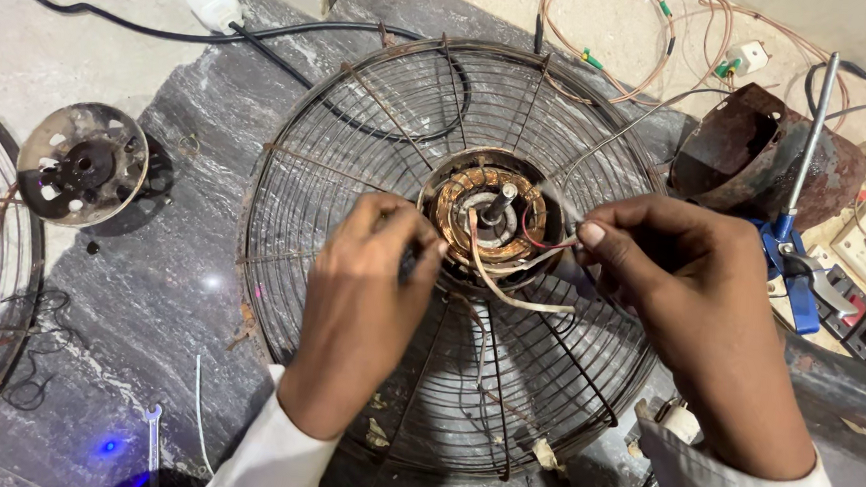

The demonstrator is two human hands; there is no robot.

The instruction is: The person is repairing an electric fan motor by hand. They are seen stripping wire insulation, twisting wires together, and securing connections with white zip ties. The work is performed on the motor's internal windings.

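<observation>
Left hand (365, 290) pinches narrowly at the rim of the copper motor winding (485, 212); right hand (676, 288) pinches the thin wires (516, 274) leading from it. The winding sits at the hub of a rusty fan guard (359, 139) on the dark stone slab (182, 258). Wires are best kept slack, away from the shaft (501, 203). The rusty housing (749, 153) alongside appears empty.
</observation>
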